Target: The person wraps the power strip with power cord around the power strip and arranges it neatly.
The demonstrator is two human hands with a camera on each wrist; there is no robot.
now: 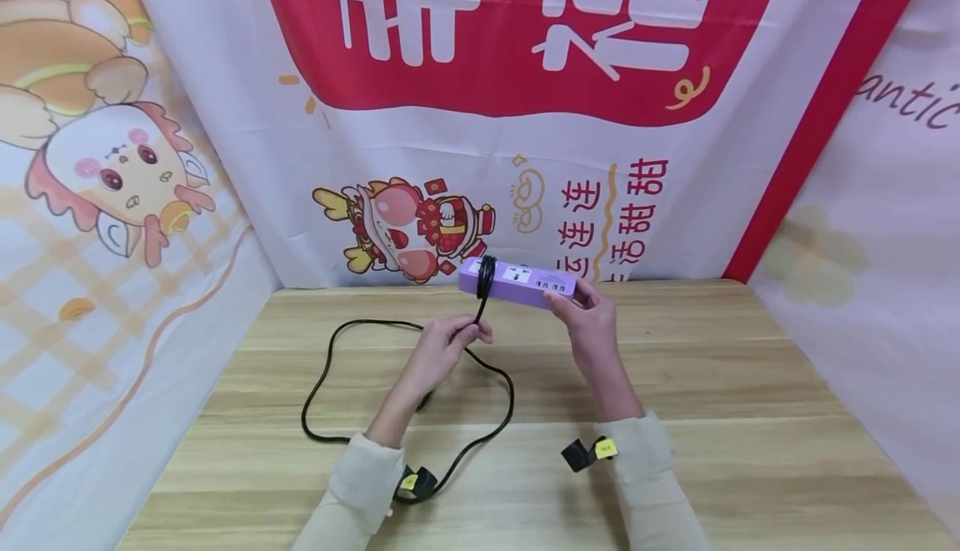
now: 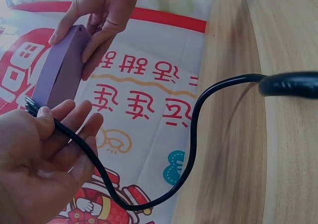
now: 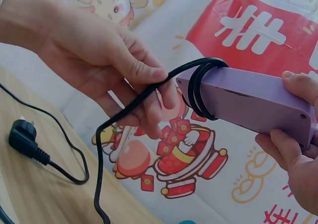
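A purple power strip [image 1: 498, 286] with white socket panels is held up above the far part of the table, gripped at its right end by my right hand [image 1: 594, 322]. Several turns of its black cord [image 3: 199, 87] are wound round the strip's other end. My left hand [image 1: 444, 351] pinches the cord between thumb and index finger just below those turns, as the right wrist view shows. From there the cord drops in a wide loop onto the table. Its black plug [image 3: 24, 137] lies on the wood in the right wrist view.
The wooden table [image 1: 720, 418] ends at a printed cloth backdrop [image 1: 420, 142], with further printed cloths on the left [image 1: 97, 309] and right [image 1: 877, 267]. Slack cord [image 1: 303, 418] spreads over the table around my left forearm.
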